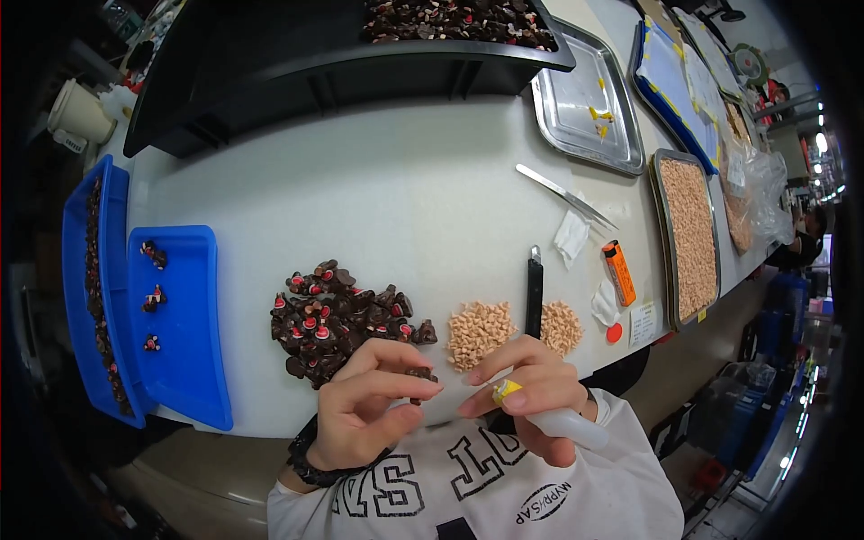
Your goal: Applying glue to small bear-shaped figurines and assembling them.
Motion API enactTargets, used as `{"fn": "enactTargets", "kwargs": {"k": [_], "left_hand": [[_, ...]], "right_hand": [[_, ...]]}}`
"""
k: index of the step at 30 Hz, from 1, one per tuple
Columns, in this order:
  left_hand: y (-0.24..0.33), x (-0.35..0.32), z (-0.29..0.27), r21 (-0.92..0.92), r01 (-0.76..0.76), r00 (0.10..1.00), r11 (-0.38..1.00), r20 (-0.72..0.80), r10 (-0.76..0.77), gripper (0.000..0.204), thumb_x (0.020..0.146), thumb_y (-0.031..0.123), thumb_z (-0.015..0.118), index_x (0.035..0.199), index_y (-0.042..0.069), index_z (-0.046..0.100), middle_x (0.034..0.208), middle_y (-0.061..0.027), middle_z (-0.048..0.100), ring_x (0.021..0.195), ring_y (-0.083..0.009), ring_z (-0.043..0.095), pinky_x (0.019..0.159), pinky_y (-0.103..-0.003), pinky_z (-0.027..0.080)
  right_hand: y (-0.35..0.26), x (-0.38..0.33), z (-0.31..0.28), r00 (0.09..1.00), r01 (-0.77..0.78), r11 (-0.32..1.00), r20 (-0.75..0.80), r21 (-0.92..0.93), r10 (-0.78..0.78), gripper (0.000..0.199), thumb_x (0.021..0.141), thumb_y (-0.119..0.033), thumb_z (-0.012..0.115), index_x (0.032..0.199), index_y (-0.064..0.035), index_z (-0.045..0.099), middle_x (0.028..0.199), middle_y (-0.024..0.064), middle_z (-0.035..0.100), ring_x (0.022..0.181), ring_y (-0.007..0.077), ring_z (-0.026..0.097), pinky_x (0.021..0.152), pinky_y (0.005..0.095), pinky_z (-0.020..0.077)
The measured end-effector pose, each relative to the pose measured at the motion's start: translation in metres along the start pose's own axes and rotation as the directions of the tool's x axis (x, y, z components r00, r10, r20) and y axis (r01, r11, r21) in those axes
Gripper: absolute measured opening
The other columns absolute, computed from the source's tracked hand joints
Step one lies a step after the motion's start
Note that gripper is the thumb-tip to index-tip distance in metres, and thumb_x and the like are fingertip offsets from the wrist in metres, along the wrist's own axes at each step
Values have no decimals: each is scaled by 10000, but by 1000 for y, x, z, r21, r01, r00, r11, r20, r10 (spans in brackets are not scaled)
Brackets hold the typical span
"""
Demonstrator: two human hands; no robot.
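Observation:
My left hand (367,403) pinches a small dark brown part (420,373) between thumb and fingers, close to my chest. My right hand (531,393) grips a white squeeze bottle with a yellow tip (506,391), the tip pointing toward the dark part. Just beyond my hands lie a heap of dark brown parts with red and white bits (335,319) and two small heaps of tan pieces (481,332). A black utility knife (535,292) lies between the tan heaps.
A blue tray (193,360) at left holds three dark parts; a second blue tray (77,234) beside it holds more. Tweezers (564,194), an orange lighter (618,273), a steel tray (576,112), a pan of tan pieces (690,234) and a black bin (297,54) lie farther off.

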State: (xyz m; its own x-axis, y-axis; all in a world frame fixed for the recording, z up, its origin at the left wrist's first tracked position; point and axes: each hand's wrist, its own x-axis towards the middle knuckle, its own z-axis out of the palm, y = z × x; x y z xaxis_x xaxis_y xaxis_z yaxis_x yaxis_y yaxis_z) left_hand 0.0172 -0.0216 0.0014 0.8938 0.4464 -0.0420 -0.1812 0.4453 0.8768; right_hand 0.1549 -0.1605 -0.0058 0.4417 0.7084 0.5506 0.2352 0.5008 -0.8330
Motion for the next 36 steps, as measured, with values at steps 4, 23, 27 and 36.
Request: {"fn": "enactTargets", "kwargs": {"k": [4, 23, 27, 36], "left_hand": [[-1, -6, -3, -46, 87, 991, 995, 107, -82, 271, 789, -90, 570, 1055, -65, 530, 1084, -178, 535, 917, -199, 585, 837, -314, 472], [-3, -4, -7, -175, 169, 978, 970, 149, -144, 343, 760, -115, 588, 1094, -83, 517, 1035, -136, 542, 957, -194, 582, 844, -316, 482], [-2, -4, -7, -173, 162, 980, 972, 143, -138, 341, 761, -108, 591, 1094, -85, 518, 1038, -137, 542, 958, -193, 580, 839, -316, 481], [-3, -6, -6, -261, 196, 976, 945, 148, -162, 310, 792, -107, 538, 1088, -79, 450, 1050, -159, 528, 995, -212, 567, 893, -405, 485]], "right_hand": [[1, 2, -4, 996, -6, 999, 83, -40, 10, 636, 899, -546, 330, 1010, 29, 576, 804, 124, 649, 886, 346, 592, 729, 390, 497], [5, 6, -6, 987, -25, 999, 158, -46, 32, 565, 942, -438, 287, 933, 48, 576, 668, 215, 622, 742, 331, 653, 497, 352, 528], [6, 6, -6, 986, -19, 999, 166, -45, 26, 541, 949, -416, 281, 937, 38, 574, 590, 149, 619, 775, 352, 649, 512, 363, 528], [7, 6, -4, 988, 44, 998, 147, -35, -39, 552, 948, -426, 262, 951, 32, 569, 589, 113, 625, 818, 383, 638, 533, 386, 540]]}}
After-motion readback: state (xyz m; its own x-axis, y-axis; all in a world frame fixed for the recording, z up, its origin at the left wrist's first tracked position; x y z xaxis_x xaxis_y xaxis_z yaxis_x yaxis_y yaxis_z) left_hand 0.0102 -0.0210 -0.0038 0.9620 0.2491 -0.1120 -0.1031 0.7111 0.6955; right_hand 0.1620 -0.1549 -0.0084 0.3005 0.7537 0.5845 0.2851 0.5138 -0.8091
